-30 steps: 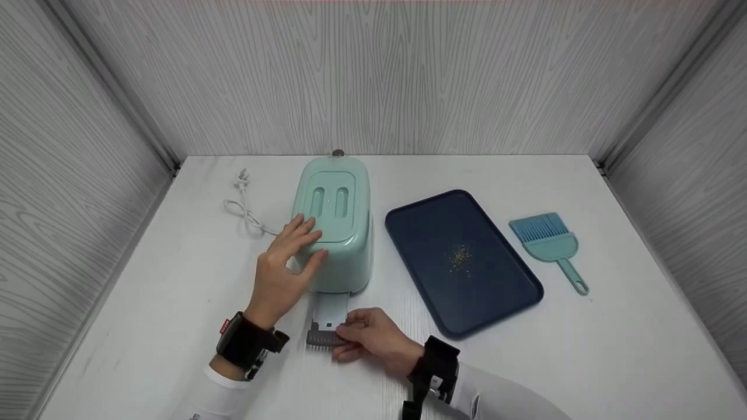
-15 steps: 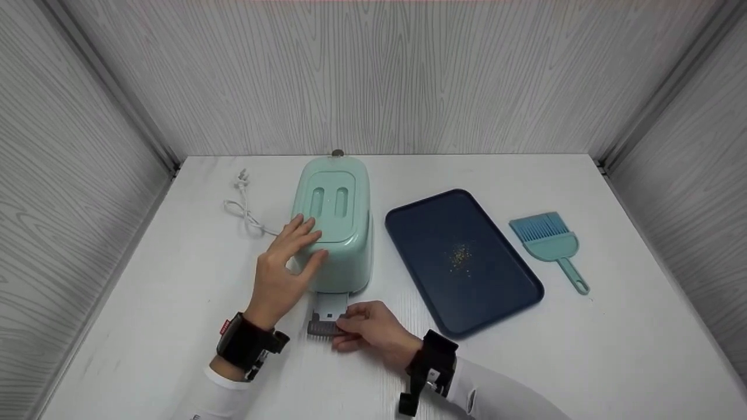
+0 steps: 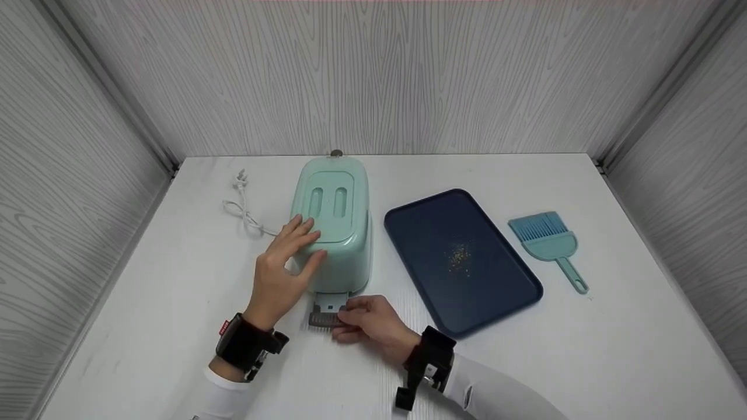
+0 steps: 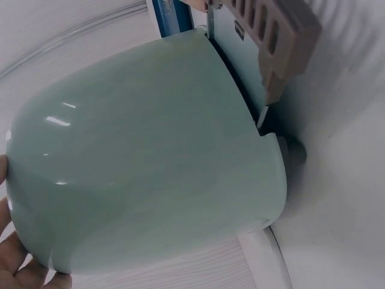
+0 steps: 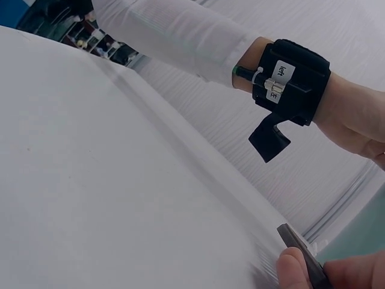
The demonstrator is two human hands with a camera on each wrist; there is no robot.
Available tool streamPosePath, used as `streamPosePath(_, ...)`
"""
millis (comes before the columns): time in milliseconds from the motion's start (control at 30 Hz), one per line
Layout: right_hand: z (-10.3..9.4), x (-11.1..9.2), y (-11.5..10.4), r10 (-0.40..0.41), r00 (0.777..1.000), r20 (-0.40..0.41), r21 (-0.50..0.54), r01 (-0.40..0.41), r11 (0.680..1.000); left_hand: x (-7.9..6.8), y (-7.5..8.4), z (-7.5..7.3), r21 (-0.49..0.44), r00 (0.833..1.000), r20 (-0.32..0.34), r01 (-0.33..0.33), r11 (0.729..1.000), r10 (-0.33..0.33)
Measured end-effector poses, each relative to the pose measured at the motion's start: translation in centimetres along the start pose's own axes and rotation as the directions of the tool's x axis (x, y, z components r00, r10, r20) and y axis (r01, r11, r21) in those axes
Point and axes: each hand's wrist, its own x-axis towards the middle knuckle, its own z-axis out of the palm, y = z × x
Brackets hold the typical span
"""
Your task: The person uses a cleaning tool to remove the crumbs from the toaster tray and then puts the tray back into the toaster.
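A mint-green toaster (image 3: pixel 332 204) with a lid over its top stands on the table. My left hand (image 3: pixel 283 274) rests on its near top edge, fingers spread; in the left wrist view the fingertips (image 4: pixel 12 256) touch the toaster's rounded end. From the bottom of the near end sticks out a crumb tray (image 3: pixel 330 301) with a ribbed grey handle (image 3: pixel 324 319). My right hand (image 3: pixel 373 324) pinches the right end of that handle. Thumb and finger grip it from both sides in the right wrist view. The rest of the crumb tray is hidden inside the toaster.
Right of the toaster lies a dark blue tray (image 3: pixel 420 245) with golden crumbs (image 3: pixel 460 256) near its middle. A blue-green hand brush (image 3: pixel 551 246) lies farther right. The toaster's white cord (image 3: pixel 248 219) is bundled at left. Grey wood-grain walls (image 3: pixel 373 76) surround the table.
My right hand has moved away from me, sliding the crumb tray farther into the toaster, so less of its metal shows. My left hand has stayed on the toaster.
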Motion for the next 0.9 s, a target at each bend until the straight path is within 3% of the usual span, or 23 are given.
streamPosePath(900, -0.51, 0.51, -0.66, 0.007, 0.999, -0.042, 0.005, -0.006, 1.000, -0.14, -0.33, 0.11, -0.022, 1.000, -0.008, -0.004, 1.000, 0.003)
